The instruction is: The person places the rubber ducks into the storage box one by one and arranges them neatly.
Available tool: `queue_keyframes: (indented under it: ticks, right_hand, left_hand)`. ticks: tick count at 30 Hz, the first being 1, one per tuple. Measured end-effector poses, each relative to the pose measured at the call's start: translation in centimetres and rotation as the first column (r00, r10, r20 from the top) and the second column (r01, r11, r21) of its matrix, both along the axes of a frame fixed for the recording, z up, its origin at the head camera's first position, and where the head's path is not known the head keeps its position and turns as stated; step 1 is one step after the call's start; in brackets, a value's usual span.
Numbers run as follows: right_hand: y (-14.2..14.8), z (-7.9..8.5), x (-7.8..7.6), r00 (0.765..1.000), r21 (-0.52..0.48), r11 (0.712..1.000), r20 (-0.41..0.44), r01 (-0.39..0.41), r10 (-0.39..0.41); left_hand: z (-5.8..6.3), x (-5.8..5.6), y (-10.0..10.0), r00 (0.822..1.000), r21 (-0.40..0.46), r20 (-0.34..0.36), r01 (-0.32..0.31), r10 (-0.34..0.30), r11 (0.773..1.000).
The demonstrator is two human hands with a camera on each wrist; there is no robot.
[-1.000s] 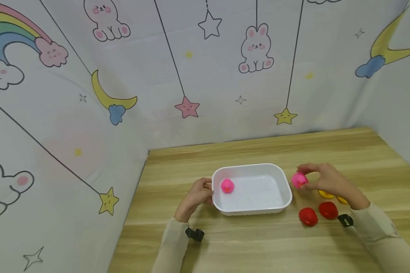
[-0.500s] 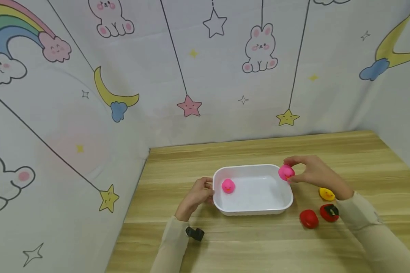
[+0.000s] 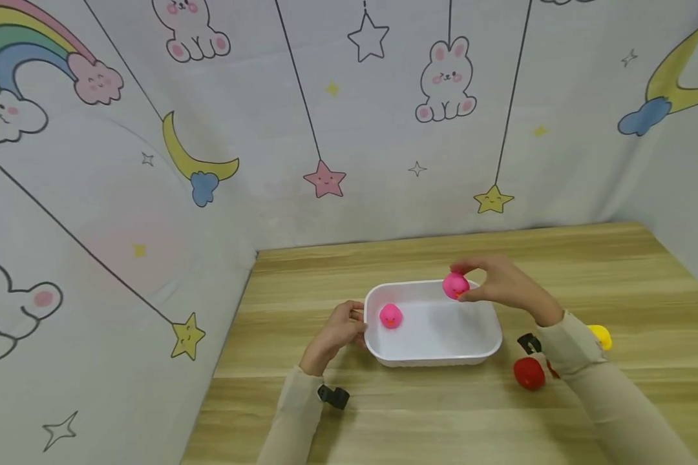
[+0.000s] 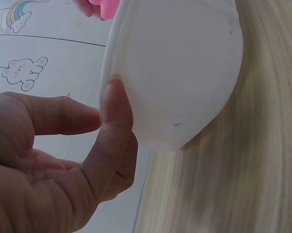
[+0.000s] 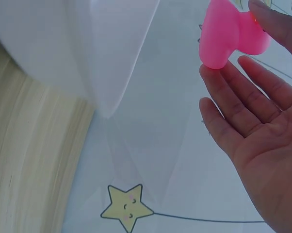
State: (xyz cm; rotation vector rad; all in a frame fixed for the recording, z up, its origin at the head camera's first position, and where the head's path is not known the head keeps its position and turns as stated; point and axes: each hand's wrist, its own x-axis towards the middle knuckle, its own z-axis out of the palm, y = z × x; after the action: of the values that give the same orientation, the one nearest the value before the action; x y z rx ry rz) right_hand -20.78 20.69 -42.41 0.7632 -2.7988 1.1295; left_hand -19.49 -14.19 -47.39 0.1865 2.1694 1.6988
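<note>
A white rectangular plastic basin (image 3: 436, 360) stands on the table, and a pink rubber duck (image 3: 391, 316) sits inside near its left end. My left hand (image 3: 338, 332) grips the basin's left edge; in the left wrist view the thumb (image 4: 118, 104) lies on the wall and the index finger meets the rim. Over the basin's back right part, my right hand (image 3: 503, 282) pinches a second pink rubber duck (image 3: 455, 285) between thumb and fingers. That duck (image 5: 223, 34) is held clear of the basin in the right wrist view.
A red toy (image 3: 529, 373) lies right of the basin, with another red thing mostly hidden behind the right sleeve (image 3: 581, 355). Partly covered too is a yellow toy (image 3: 600, 336). A printed cloth (image 3: 384, 213) hangs behind the wooden table (image 3: 419, 420).
My right hand has lifted the second rubber duck from beside the basin and carried it left, over the basin. My left hand keeps its hold on the basin's edge.
</note>
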Motion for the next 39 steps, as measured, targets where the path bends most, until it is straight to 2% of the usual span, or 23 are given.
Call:
queue_keyframes:
  ticks: [8,16,24,32,39]
  right_hand:
    - [-2.8,0.2,-1.2,0.998,0.005,0.998,-0.003,-0.066,0.066]
    - [-4.9,-0.5,-2.1,0.988,-0.002,0.992,0.083,-0.127,0.127]
    - [-6.2,-1.3,-2.9,0.969,0.074,0.981,0.187,-0.178,0.161]
    - [-7.7,-1.6,-3.9,0.964,0.159,0.964,0.194,-0.214,0.182]
    - [-8.7,-1.9,-3.9,0.955,0.236,0.941,0.224,-0.245,0.192]
  left_hand:
    - [0.3,-0.1,-0.3,1.000,0.015,0.004,0.002,-0.002,1.000]
    - [0.2,0.0,-0.2,1.000,0.028,0.011,0.005,-0.005,1.000]
    - [-0.2,0.3,-0.3,1.000,0.011,0.011,-0.001,0.001,1.000]
    - [0.1,0.3,-0.5,1.000,0.002,-0.003,-0.003,0.003,1.000]
    - [0.1,0.2,-0.3,1.000,0.018,0.000,0.005,-0.005,1.000]
